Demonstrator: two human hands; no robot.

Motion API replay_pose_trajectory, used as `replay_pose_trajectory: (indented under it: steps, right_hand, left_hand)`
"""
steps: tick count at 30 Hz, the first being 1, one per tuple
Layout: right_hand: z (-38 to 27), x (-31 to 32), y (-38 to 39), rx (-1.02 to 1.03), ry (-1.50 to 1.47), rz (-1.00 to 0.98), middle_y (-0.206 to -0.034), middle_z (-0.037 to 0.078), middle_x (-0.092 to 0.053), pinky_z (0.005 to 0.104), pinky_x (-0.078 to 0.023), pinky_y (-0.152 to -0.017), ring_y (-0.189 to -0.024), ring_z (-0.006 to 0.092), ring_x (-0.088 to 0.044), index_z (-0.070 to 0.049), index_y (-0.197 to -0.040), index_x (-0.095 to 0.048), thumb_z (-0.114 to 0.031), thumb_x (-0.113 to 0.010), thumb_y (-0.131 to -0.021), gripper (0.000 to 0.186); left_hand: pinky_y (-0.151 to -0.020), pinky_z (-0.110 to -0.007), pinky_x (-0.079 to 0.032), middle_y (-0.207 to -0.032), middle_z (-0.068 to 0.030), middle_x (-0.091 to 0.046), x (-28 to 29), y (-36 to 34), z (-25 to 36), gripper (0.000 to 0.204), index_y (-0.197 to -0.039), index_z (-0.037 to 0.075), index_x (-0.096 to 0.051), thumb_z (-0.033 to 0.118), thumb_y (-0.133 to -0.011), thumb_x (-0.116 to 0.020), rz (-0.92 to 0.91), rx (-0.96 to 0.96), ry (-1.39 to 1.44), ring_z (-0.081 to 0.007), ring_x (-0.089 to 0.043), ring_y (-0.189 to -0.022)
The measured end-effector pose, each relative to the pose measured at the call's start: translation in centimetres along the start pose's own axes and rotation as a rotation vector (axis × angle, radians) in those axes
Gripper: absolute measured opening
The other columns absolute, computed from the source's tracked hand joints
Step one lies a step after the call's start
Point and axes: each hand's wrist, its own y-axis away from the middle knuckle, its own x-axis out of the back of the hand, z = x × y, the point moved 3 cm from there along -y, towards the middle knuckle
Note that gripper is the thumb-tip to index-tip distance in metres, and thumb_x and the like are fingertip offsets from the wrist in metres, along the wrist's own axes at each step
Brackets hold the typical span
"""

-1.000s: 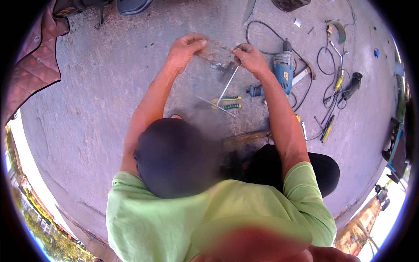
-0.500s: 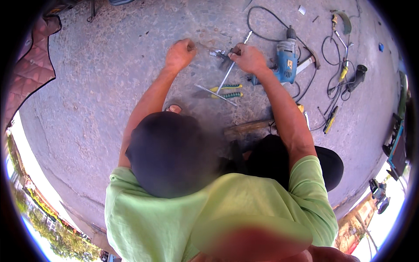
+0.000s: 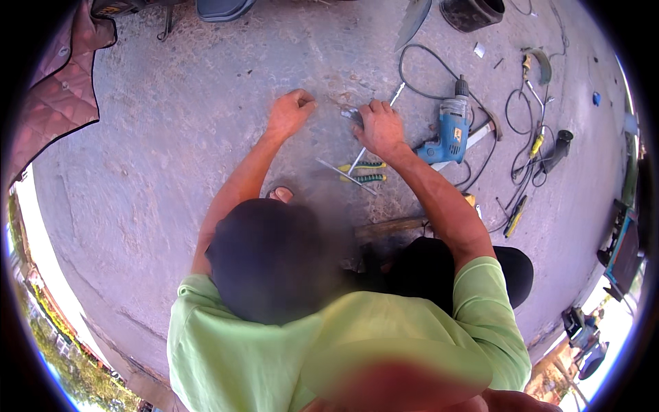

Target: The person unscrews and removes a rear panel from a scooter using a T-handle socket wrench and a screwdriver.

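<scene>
Hands, head view: two bare hands, stretched over grey concrete floor (image 3: 165,178), apart from each other.
Left hand (image 3: 292,113): one, fingers curled toward the thumb; whether they pinch anything cannot be told.
Right hand (image 3: 380,127): one, back up, fingers bent down; the grip is hidden.
Metal piece: one small silvery-and-dark metal piece (image 3: 351,114), between the hands, at the right hand's fingertips.
T-bar: one silver T-shaped metal bar (image 3: 349,175), its shaft passing behind the right hand, its crossbar toward the person.
Pliers: one pair, two green-and-yellow handles (image 3: 371,178), beside the T-bar.
Drill: one blue power drill with black chuck (image 3: 454,129), right of the right hand, near one looped black cord (image 3: 403,60).
Cloth: one reddish-brown quilted cloth with black edging (image 3: 68,103), upper left.
Toes: one bare foot's tip (image 3: 281,194), beside the person's dark-capped head (image 3: 268,261).
</scene>
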Motion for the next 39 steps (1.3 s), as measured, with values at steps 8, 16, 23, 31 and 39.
replay_pose_trajectory:
  steps: [8, 16, 23, 31, 39]
  right_hand:
    - [0.4, 0.5, -2.5, -0.161, -0.150, -0.042, -0.103, 0.015, -0.069, 0.0458, -0.055, -0.086, -0.100, 0.0319, -0.068, -0.004, -0.095, -0.075, -0.032, -0.077, -0.080, 0.032]
    - [-1.3, 5.8, -7.8, -0.237, -1.009, -0.123, -0.091, 0.011, -0.075, 0.0316, -0.055, -0.079, -0.086, 0.0163, -0.070, 0.002, -0.102, -0.074, -0.030, -0.074, -0.089, 0.034]
    - [-0.5, 8.7, -7.8, -0.104, -0.937, 0.288, -0.097, 0.017, -0.076, 0.0377, -0.055, -0.082, -0.087, 0.0238, -0.073, 0.006, -0.116, -0.067, -0.031, -0.068, -0.093, 0.044]
    - [-2.3, 12.9, -7.6, -0.257, -1.126, 0.462, -0.095, 0.006, -0.066, 0.0296, -0.050, -0.077, -0.082, 0.0133, -0.060, 0.004, -0.124, -0.065, -0.030, -0.055, -0.103, 0.041]
    - [-2.7, 13.2, -5.1, -0.121, -1.008, 0.404, -0.089, 0.006, -0.064, 0.0306, -0.049, -0.086, -0.083, 0.0146, -0.061, 0.004, -0.141, -0.058, -0.051, -0.065, -0.096, 0.071]
  left_hand:
    - [-0.087, -0.036, -0.055, -0.098, -0.0113, -0.073, 1.1, 1.3, 2.1, 0.033, -0.115, 0.001, -0.070, 0.023, -0.092, -0.073, -0.111, -0.019, 0.194, -0.0223, -0.069, -0.093]
    - [-0.099, -0.044, -0.052, -0.130, -0.0190, -0.065, 2.5, 3.9, 9.9, 0.095, -0.155, 0.011, -0.038, 0.031, -0.075, -0.087, -0.012, -0.330, 0.055, -0.0365, -0.066, -0.113]
    - [-0.099, -0.040, -0.053, -0.121, -0.0148, -0.071, 9.2, 1.7, 12.8, 0.066, -0.145, 0.009, -0.057, 0.027, -0.086, -0.080, -0.207, -0.365, 0.147, -0.0282, -0.069, -0.110]
    - [-0.078, -0.047, -0.055, -0.088, -0.0183, -0.077, 17.4, -7.3, 19.3, 0.039, -0.094, 0.007, -0.080, 0.045, -0.089, -0.072, 0.004, -0.245, -0.125, -0.0309, -0.076, -0.086]
    - [-0.085, -0.052, -0.053, -0.091, -0.0297, -0.071, 12.1, -10.9, 22.1, 0.052, -0.093, -0.002, -0.075, 0.050, -0.091, -0.066, 0.354, -0.305, -0.149, -0.0470, -0.069, -0.093]
